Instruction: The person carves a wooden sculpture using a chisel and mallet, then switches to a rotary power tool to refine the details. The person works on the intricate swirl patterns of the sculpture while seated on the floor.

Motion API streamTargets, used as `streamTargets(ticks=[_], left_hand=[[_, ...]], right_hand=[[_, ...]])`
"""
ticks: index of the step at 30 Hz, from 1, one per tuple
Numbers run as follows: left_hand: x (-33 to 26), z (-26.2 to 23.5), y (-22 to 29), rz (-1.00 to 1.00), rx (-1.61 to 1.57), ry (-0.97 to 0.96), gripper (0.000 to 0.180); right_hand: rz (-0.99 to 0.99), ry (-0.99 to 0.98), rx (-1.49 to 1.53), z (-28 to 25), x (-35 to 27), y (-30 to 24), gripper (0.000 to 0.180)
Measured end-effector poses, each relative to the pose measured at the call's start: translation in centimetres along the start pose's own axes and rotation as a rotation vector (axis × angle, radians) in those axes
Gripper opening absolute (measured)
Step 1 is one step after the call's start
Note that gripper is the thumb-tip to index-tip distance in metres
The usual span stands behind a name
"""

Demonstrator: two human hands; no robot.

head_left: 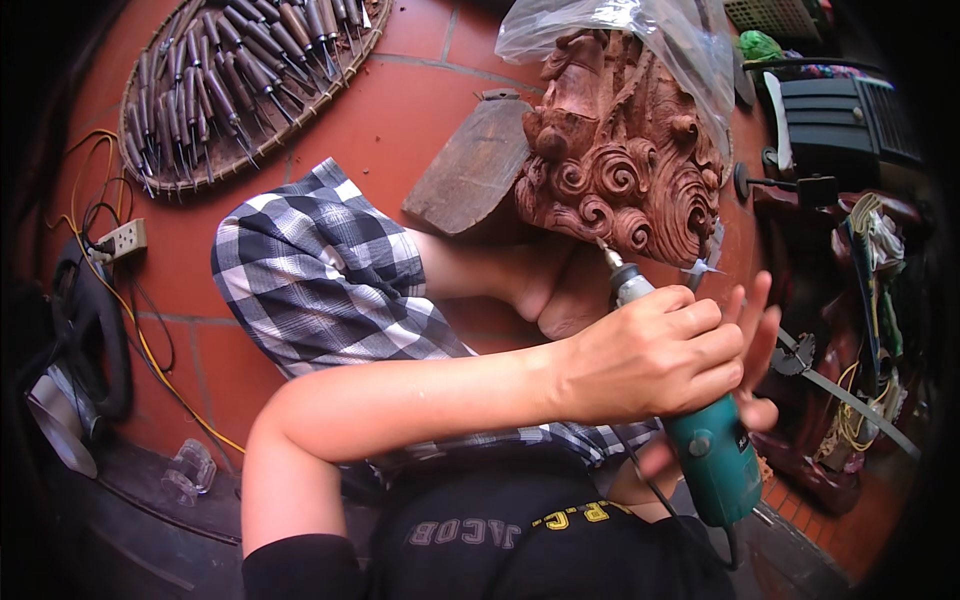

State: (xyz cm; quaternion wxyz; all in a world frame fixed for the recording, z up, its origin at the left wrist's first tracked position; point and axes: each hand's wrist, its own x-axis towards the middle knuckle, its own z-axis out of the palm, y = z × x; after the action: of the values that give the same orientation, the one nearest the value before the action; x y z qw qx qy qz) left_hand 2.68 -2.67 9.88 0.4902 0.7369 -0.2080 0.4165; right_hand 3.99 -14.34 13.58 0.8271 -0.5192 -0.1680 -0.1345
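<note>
A teal and grey electric die grinder (pixel 712 455) slants across the right of the view, its metal tip pointing up toward a carved reddish wood piece (pixel 625 150). My left hand (pixel 655 350) wraps around the grinder's body, the forearm reaching across from the left. Behind the tool, my right hand (pixel 758 335) has its fingers stretched up and apart. Its palm is partly hidden by the grinder, and I cannot tell whether it touches it. The tip lies close to the carving's lower swirls; contact is unclear. A clear plastic sheet (pixel 670 40) drapes over the carving's top.
A wooden board (pixel 472 165) lies left of the carving. A round woven tray (pixel 280 135) holds several wood-handled chisels at the far left. A power strip (pixel 125 240) with cords sits on red floor tiles. Dark wooden furniture (pixel 820 470) and a dark case (pixel 840 120) stand at the right.
</note>
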Motion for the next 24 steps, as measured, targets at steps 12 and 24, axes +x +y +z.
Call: streamTargets(ticks=[12, 24], left_hand=[[-4.9, 0.3, -3.2, -0.197, -0.152, 0.353, 0.014], [-6.6, 0.1, -4.5, -0.175, -0.202, 0.351, 0.015]], right_hand=[[-0.023, -0.706, -0.184, 0.0, -1.2, -1.3, 0.055], [-0.239, -0.948, -0.094, 0.9, -0.2, 2.0, 0.025]])
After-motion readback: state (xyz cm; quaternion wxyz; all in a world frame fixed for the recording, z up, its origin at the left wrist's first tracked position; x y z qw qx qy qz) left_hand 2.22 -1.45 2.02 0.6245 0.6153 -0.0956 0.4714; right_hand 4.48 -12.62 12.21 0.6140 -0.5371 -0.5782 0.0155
